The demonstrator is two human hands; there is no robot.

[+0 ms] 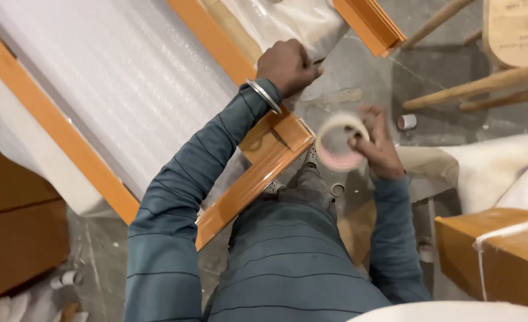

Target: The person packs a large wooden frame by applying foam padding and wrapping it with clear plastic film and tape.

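Two hands busy: your right hand (378,149) grips the tape roll (341,142); left hand (288,64), fisted, pinches what looks like the tape end above the orange frame (264,164). Keep the strip taut.

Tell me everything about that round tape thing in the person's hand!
The roll of tape is a ring with a wide open middle, pale and see-through looking, with a pinkish tint along its lower rim. It looks slightly blurred. The right hand grips it from the right side, fingers curled round its edge, and it is held up in the air, its hole facing the camera, above the grey floor. It sits just right of the corner of the orange wooden frame; no contact with it can be seen.
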